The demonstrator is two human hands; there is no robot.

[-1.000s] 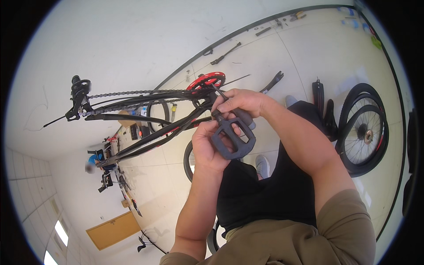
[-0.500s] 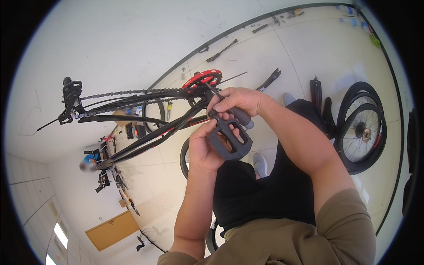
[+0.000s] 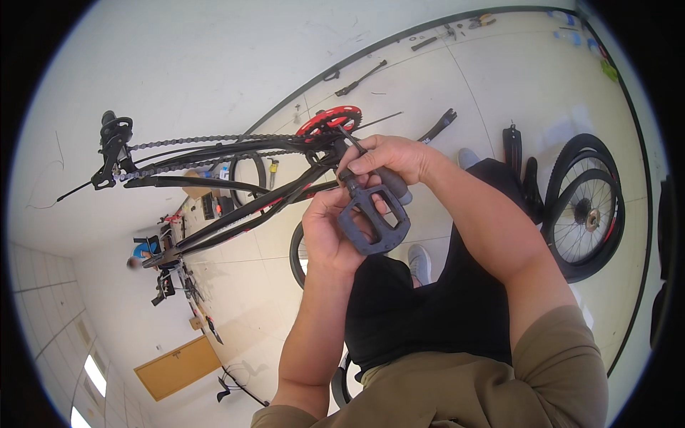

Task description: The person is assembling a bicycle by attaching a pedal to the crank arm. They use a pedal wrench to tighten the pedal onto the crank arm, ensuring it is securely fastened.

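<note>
My left hand (image 3: 328,232) is closed round a black bicycle pedal (image 3: 351,222), its cage facing up and its axle end pointing toward the bike frame. My right hand (image 3: 396,158) is closed on a screwdriver (image 3: 392,184); the dark handle lies under the palm and the thin shaft points up and left. The right fingertips are beside the pedal's axle end. Just beyond both hands is the black bicycle frame (image 3: 246,214), with a red chainring (image 3: 335,120) and a chain (image 3: 214,140) running left to the rear derailleur (image 3: 114,146). Part of the crank area is hidden by my fingers.
Two loose wheels (image 3: 591,214) lie on the floor at right, near a black saddle (image 3: 530,182). A crank-like black part (image 3: 439,125) and several tools (image 3: 457,32) are along the far wall. Another person (image 3: 143,251) is at the far left, near a brown door (image 3: 178,367).
The pedal has tilted slightly in my left hand, and more of its axle end shows. My right fingers have shifted a little left and opened slightly round it.
</note>
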